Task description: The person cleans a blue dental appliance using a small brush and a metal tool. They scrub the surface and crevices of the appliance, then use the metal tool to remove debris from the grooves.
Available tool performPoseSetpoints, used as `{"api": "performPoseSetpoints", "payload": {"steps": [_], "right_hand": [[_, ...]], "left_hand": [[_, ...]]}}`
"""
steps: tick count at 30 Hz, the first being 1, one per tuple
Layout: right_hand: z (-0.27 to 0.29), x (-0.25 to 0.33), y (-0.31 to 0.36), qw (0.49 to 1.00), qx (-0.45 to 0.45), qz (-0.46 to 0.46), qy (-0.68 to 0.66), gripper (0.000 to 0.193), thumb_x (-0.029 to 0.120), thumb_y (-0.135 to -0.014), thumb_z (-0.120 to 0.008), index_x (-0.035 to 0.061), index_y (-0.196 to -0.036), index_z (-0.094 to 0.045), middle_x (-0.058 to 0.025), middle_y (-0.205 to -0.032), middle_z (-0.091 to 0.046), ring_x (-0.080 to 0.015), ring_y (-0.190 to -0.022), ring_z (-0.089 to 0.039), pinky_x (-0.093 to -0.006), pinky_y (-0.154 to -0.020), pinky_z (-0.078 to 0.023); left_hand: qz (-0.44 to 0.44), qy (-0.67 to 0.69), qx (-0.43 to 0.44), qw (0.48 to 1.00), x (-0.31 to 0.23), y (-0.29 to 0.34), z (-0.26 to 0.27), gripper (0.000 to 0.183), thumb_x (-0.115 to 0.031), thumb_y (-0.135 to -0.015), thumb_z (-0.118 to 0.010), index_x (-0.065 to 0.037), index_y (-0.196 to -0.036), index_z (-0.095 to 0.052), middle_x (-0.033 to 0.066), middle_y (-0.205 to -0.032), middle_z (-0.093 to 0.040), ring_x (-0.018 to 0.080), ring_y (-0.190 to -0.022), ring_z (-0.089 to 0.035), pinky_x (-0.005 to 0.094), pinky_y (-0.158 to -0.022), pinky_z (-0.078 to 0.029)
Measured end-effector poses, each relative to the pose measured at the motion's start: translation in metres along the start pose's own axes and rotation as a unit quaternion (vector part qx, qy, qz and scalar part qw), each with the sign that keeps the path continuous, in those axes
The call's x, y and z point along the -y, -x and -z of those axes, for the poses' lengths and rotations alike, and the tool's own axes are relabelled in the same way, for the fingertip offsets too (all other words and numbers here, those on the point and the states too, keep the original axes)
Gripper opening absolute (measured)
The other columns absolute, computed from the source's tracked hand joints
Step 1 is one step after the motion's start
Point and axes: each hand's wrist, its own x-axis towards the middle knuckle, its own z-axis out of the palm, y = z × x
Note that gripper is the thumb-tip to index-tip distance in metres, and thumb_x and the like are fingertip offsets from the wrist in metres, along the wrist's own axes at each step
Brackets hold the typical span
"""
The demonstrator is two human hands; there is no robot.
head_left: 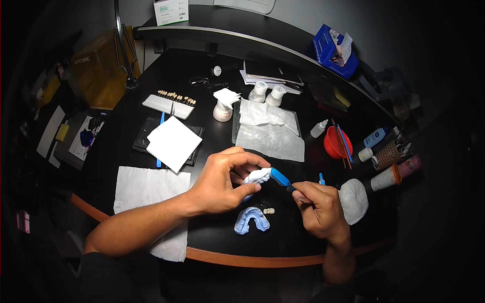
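Note:
My left hand (222, 179) is closed round a white and pale-blue dental cast (257, 176), its thumb and fingers on the cast's sides. My right hand (321, 207) pinches a thin tool with a bright blue, bumpy-looking end (280, 177); its exact kind is unclear. That blue end reaches the right side of the cast and seems to touch it. On the black table below lies a second, pale-blue horseshoe-shaped dental cast (251, 220). Beside it sits a small tooth-coloured dental piece (269, 211), with dark crumbs nearby.
A white cloth bundle (353, 201) sits right of my right hand. Farther right are a red bowl (337, 143) with brushes and several bottles. A tooth shade guide (169, 104), white paper pad (175, 144), jars (222, 112) and paper towels (270, 134) occupy the back and left.

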Motion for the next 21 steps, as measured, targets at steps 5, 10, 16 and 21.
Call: {"api": "performPoseSetpoints", "payload": {"steps": [5,10,16,21], "right_hand": [[0.005,-0.003,0.001,1.0,-0.007,0.004,0.005,0.021,-0.009,-0.084,-0.059,-0.0052,-0.102,-0.07,-0.0167,-0.077,-0.07,-0.0302,-0.069,-0.073,-0.038,-0.064,-0.057],[0.009,0.001,0.0,1.0,0.002,-0.012,0.002,0.021,-0.009,-0.085,-0.061,-0.0049,-0.103,-0.071,-0.0161,-0.078,-0.07,-0.0299,-0.069,-0.072,-0.038,-0.064,-0.057],[-0.004,0.0,-0.001,0.999,-0.008,0.032,-0.008,0.023,-0.01,-0.083,-0.061,-0.0052,-0.104,-0.07,-0.0169,-0.079,-0.07,-0.0312,-0.07,-0.072,-0.0387,-0.064,-0.057],[0.006,-0.005,0.003,0.999,0.026,0.016,0.015,0.024,-0.011,-0.081,-0.061,-0.0047,-0.102,-0.071,-0.0168,-0.079,-0.071,-0.0315,-0.07,-0.072,-0.0385,-0.064,-0.057]], "left_hand": [[0.036,0.058,-0.008,0.998,0.0,-0.002,0.0,0.04,0.001,-0.087,-0.085,-0.001,-0.126,-0.074,0.0079,-0.111,-0.066,0.0097,-0.091,-0.068,0.0218,-0.078,-0.061],[0.111,0.155,0.026,0.981,-0.001,-0.002,0.003,0.045,0.001,-0.087,-0.087,0.005,-0.129,-0.071,0.0104,-0.111,-0.071,0.0052,-0.08,-0.067,0.0163,-0.07,-0.058],[0.112,0.124,0.043,0.985,-0.009,-0.004,0.004,0.049,0.0,-0.087,-0.088,0.007,-0.132,-0.069,0.0119,-0.111,-0.073,0.006,-0.081,-0.071,0.016,-0.071,-0.058],[0.122,0.122,0.011,0.985,0.002,-0.003,0.003,0.048,0.0,-0.087,-0.089,0.006,-0.131,-0.069,0.0122,-0.111,-0.072,0.0059,-0.08,-0.071,0.0161,-0.071,-0.057]]}}
